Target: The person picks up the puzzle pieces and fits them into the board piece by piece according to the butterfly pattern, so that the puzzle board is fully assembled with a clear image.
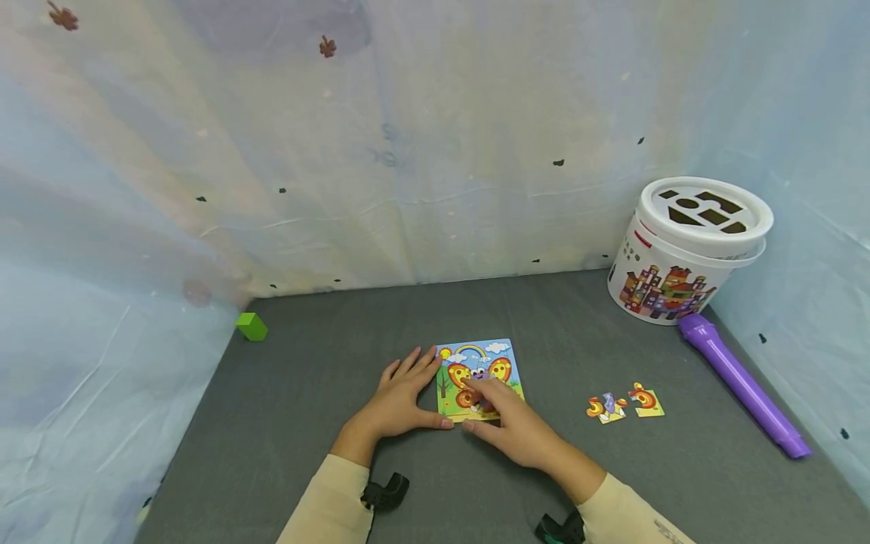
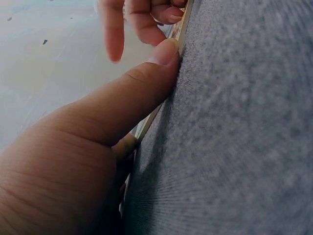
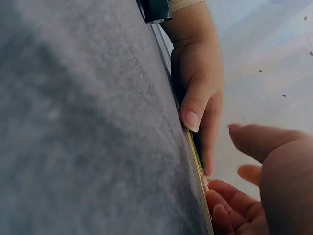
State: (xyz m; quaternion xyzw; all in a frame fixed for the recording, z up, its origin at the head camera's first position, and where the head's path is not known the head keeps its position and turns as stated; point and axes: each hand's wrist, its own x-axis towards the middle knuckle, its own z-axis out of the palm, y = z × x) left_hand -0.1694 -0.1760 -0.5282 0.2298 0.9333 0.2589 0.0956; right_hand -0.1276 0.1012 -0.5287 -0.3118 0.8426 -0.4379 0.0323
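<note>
A square jigsaw puzzle [image 1: 501, 369] with a butterfly and rainbow picture lies flat on the grey table. My left hand [image 1: 401, 404] spreads along its left side, fingertips at the left edge and thumb [image 2: 166, 51] against the front edge. Over the lower middle of the picture, my right hand [image 1: 516, 427] touches the surface with its fingertips [image 3: 220, 210], while its thumb stands apart in front of the board. My right hand hides part of the picture. Two loose puzzle pieces, one with purple [image 1: 607, 407] and one orange and yellow [image 1: 646, 400], lie to the right.
At the back right stands a white bucket [image 1: 662, 283] with a shape-hole lid [image 1: 748, 208]. A purple tube [image 1: 744, 385] lies along the right table edge. A green block [image 1: 252, 327] sits at the far left corner. Pale cloth walls [image 1: 421, 151] surround the table.
</note>
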